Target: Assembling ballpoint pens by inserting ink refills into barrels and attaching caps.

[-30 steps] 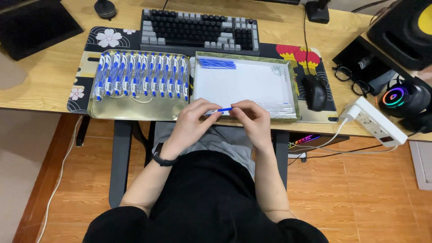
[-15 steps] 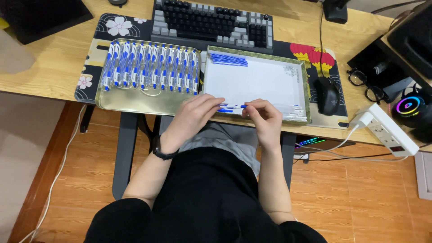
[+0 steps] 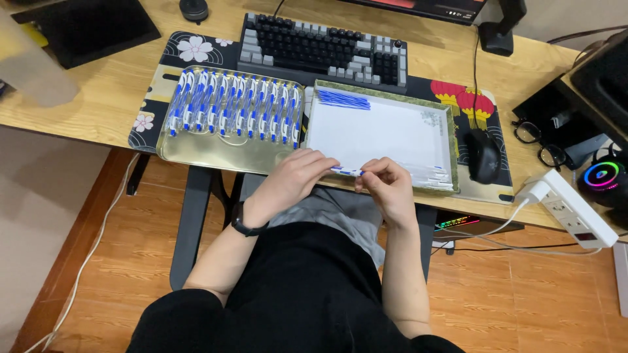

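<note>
A: What do the two hands have between them?

B: A slim blue-and-white plastic pen (image 3: 347, 172), lying roughly level. The left hand (image 3: 296, 178) pinches one end with its fingertips closed on it, and the right hand (image 3: 386, 185) pinches the other end the same way. Only a short stretch of the barrel shows between the fingers: white with blue at the tip.

A: Where is it, exactly?

B: Just above the near rim of the white-lined shallow tray with a green patterned border (image 3: 451, 153), at the front edge of the light wooden surface (image 3: 98, 91), over the person's lap.

A: Anything in that tray?

B: A small bunch of thin blue refills (image 3: 343, 99) lies in its far left corner, and some pale, clear tubes (image 3: 428, 176) lie along the near right edge. I cannot tell what they are more exactly.

A: And to the left?

B: A gold-coloured metal tray (image 3: 216, 153) touching the white one, holding a row of blue-and-white pens (image 3: 235, 111) laid side by side, all pointing the same way.

A: What else is around?

B: Both trays sit on a dark desk mat printed with flowers and red lanterns (image 3: 468, 98). Behind them is a black and grey keyboard (image 3: 324, 49), and a black computer mouse (image 3: 483, 155) lies just right of the white tray. Black-rimmed glasses (image 3: 536, 140) and a white power strip (image 3: 572, 209) are farther right. A black band (image 3: 245, 225) circles the left wrist.
</note>
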